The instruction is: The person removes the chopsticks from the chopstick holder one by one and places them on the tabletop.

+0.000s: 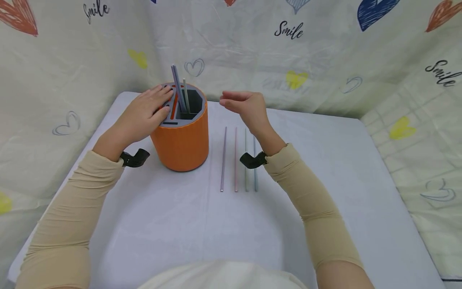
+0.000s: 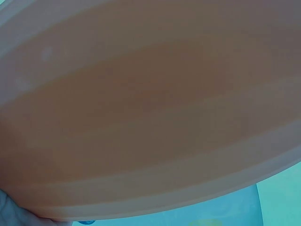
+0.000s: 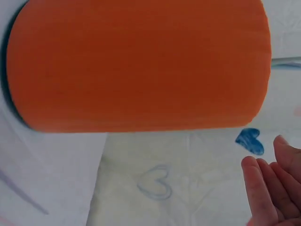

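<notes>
Your left hand rests fingers-extended on the holder, left of frame centre, gripping nothing visible; your right hand, just above centre, is straight-fingered and empty. You look partway: upright sticks stand in the holder; four loose sticks mid-frame seem left to place.

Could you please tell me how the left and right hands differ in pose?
The left hand rests on top of the orange cylindrical holder, while the right hand is in the air, touching nothing. The left hand's fingers lie over the holder's rim; the right hand's point toward the holder. Both have beige sleeves.
</notes>
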`<state>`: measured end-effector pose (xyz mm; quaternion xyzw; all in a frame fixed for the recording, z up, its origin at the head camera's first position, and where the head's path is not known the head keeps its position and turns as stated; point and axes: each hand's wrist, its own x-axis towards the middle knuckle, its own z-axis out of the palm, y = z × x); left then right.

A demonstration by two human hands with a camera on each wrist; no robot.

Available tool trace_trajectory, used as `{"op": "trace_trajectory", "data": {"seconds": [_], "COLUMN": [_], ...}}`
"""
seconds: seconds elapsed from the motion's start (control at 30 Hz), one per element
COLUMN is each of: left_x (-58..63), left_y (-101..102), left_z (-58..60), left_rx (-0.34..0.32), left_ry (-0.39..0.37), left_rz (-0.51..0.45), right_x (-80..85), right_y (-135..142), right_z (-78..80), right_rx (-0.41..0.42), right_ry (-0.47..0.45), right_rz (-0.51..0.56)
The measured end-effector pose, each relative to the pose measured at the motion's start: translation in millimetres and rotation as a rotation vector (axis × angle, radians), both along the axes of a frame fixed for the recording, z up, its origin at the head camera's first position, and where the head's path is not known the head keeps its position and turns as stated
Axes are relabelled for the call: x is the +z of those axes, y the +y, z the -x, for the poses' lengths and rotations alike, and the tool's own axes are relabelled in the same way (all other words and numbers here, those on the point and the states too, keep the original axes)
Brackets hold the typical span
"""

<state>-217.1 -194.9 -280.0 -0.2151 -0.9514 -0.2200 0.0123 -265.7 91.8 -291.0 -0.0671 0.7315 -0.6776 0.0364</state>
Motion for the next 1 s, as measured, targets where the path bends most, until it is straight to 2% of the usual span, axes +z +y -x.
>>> {"op": "trace_trajectory", "data": {"seconds": [0.2, 0.3, 0.47, 0.73, 0.8, 0.87, 1.0], "left_x": [0.0, 0.0, -1.2, -1.7, -1.0, -0.8, -1.3], "left_y": [-1.2, -1.2, -1.6, -2.4, -1.7, -1.3, -1.3], "left_z": [-1.7, -1.7, -0.4, 1.1, 0.6, 0.6, 1.2], "left_rx": [0.009, 0.013, 0.006, -0.003, -0.004, -0.006, -0.004], "left_ry": [-0.01, -0.015, -0.017, -0.003, -0.001, 0.003, 0.013], "left_rz": [0.006, 0.009, 0.0, -0.005, -0.006, -0.007, -0.009], "right_x": [18.5, 24.1, 24.5, 23.6, 27.1, 34.1, 59.6], "right_y": [-31.4, -45.2, -61.4, -73.4, -72.1, -68.9, -59.4], "right_z": [-8.6, -11.4, -14.4, -14.7, -14.6, -16.0, -22.2], "right_rx": [0.096, 0.118, 0.137, 0.124, 0.102, 0.076, 0.046], "right_ry": [0.059, 0.092, 0.135, 0.24, 0.261, 0.278, 0.361], "right_rz": [-0.029, -0.093, -0.194, -0.213, -0.18, -0.102, 0.184]}}
